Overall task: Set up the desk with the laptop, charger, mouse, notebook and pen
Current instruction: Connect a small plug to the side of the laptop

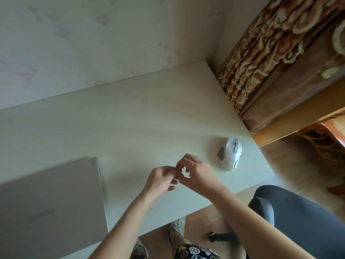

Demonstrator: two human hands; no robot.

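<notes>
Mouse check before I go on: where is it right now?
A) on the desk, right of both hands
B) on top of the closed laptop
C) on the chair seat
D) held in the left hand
A: the white mouse lies on the desk, just right of the right hand, which is not touching it; the closed laptop is far left.

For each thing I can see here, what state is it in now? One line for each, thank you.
laptop: lid closed, lying flat on the desk.
mouse: upright on the desk, untouched.
left hand: above the desk, fingertips meeting the right hand; anything pinched is too small to tell.
right hand: same, fingers curled.
desk: mostly bare.
</notes>
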